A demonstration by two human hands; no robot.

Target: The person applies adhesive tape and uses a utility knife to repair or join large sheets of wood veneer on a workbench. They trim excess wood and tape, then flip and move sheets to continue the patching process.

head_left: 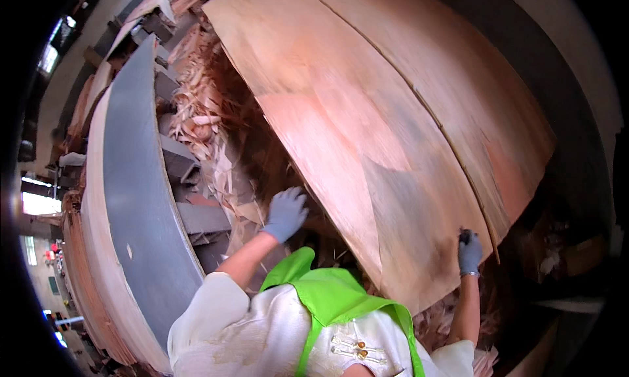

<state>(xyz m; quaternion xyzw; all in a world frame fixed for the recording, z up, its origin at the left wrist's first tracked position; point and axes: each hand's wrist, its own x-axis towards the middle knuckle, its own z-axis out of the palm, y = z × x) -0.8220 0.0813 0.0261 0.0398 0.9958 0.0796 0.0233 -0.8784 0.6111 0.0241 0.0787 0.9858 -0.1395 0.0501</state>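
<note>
Large thin sheets of wood veneer [321, 134] fill the middle and right, pinkish-tan with grey patches. A long, thin dark strip or gap [419, 95] runs lengthwise across them, its near end poking past the near edge. My left hand [286, 214], in a grey glove, is beside the veneer's left edge, fingers extended and apart, with nothing visible in it. At the near right corner, my right hand [470, 251], also gloved, rests over the veneer with its fingers curled. Something small and dark shows at its fingertips; its kind is too unclear to name.
Curled veneer scraps [200, 108] lie heaped between the sheets and a long grey-topped stack [134, 180] on the left. Grey block-like supports [200, 218] jut from beneath that stack. More scraps [439, 321] lie below the near edge. A green apron [341, 292] covers my front.
</note>
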